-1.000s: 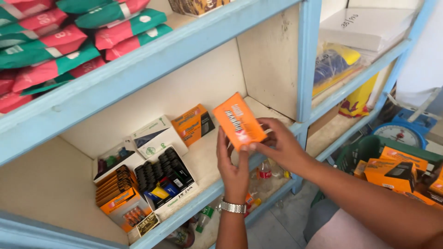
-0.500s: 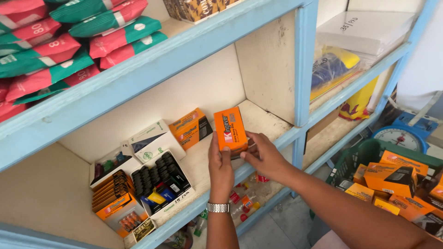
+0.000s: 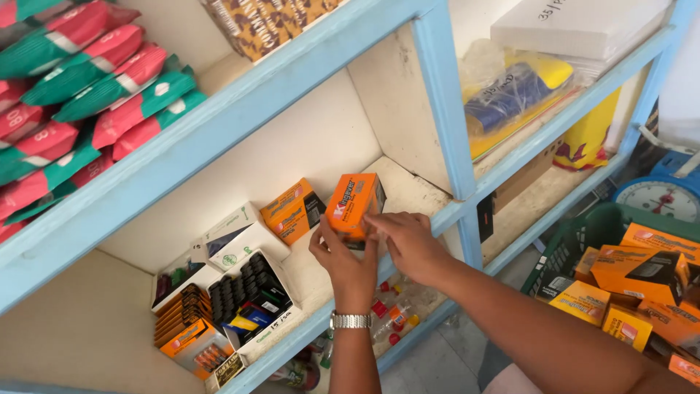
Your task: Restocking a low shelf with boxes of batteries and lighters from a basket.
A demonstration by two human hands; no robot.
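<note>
We've got both hands on the orange box (image 3: 354, 204): left hand (image 3: 348, 261) fingers clamp its lower edge, right hand (image 3: 410, 244) fingers pinch its side, over the shelf (image 3: 408, 191). Keep it square, land it beside the second orange box (image 3: 293, 211) left of our fingers

Both hands up and forward, meeting close together at mid-frame. Left hand (image 3: 348, 257): forearm comes in near-vertical from bottom edge, wrist straight, metal watch band on it, back of hand to camera, thumb out to the left, fingers curled forward in a grip. Right hand (image 3: 410, 244): arm enters from lower right, forearm angled up-left, bare, palm down, fingers extended leftward and pinching beside the left fingertips. Fingertip contact partly hidden, so grip looks closed on both, probably.
</note>
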